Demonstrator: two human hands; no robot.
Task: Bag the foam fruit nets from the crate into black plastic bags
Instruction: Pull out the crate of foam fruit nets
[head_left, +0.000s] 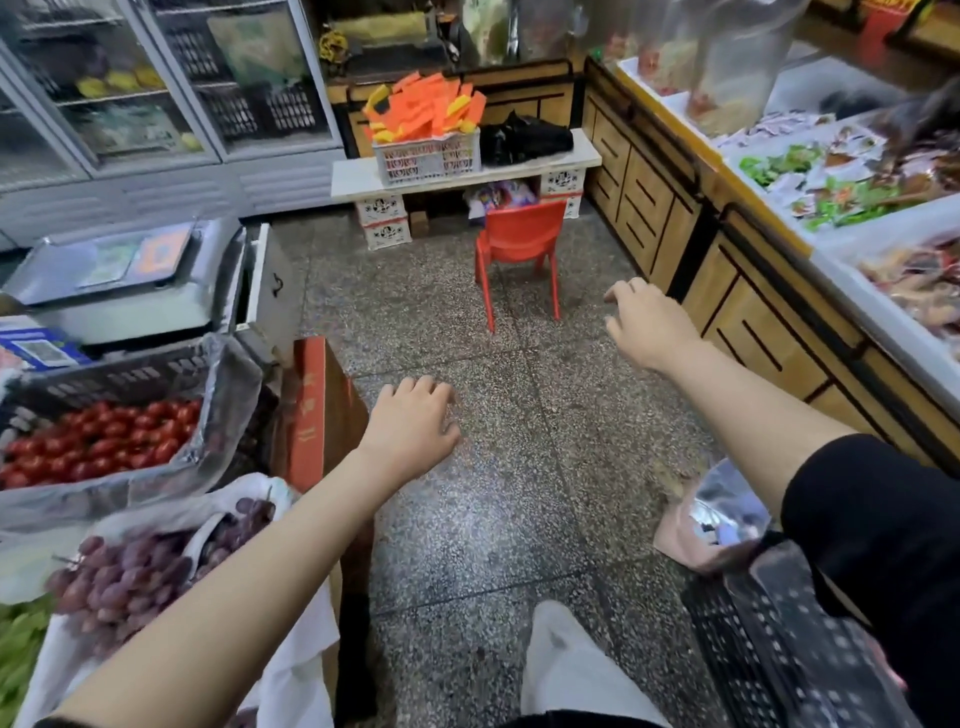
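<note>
A white crate (427, 158) heaped with orange and yellow foam fruit nets (423, 106) stands on a low white bench (358, 179) at the far end of the aisle. Beside it on the bench lies a pile of black plastic bags (524, 137). My left hand (413, 426) and my right hand (647, 325) are stretched out over the speckled floor, far short of the bench. Both hands hold nothing, with fingers loosely spread.
A small red chair (519, 254) stands in front of the bench. On the left are a scale (119, 275), a crate of tomatoes (98, 441), grapes (135, 566) and a red carton (311, 415). Wooden counters (727, 291) with packaged goods line the right. My leg (571, 670) shows below.
</note>
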